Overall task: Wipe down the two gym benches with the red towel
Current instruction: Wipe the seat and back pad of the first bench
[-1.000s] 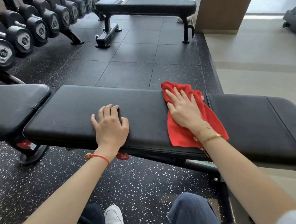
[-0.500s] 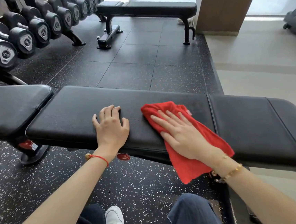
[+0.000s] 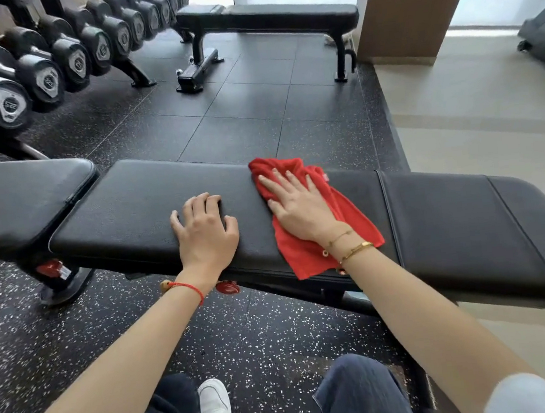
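A long black padded bench [image 3: 124, 200] runs across in front of me, its seat pad at the left and its back pad stretching right. My right hand [image 3: 298, 207] lies flat, fingers spread, on the red towel [image 3: 345, 212], pressing it onto the middle of the pad; the towel's lower end hangs over the near edge. My left hand [image 3: 205, 231] rests palm down on the bare pad just left of the towel, holding nothing. A second black flat bench [image 3: 279, 17] stands farther back on the rubber floor.
A rack of black dumbbells [image 3: 48, 74] lines the left side. A wooden pillar [image 3: 405, 10] rises behind the far bench, with pale floor to the right and part of a grey machine [image 3: 544, 33] at the right edge. My knees and a white shoe [image 3: 214, 408] are below the bench.
My right hand has slid the red towel from the near edge toward the far edge of the pad, after a sweep leftward. My left hand has stayed in place.
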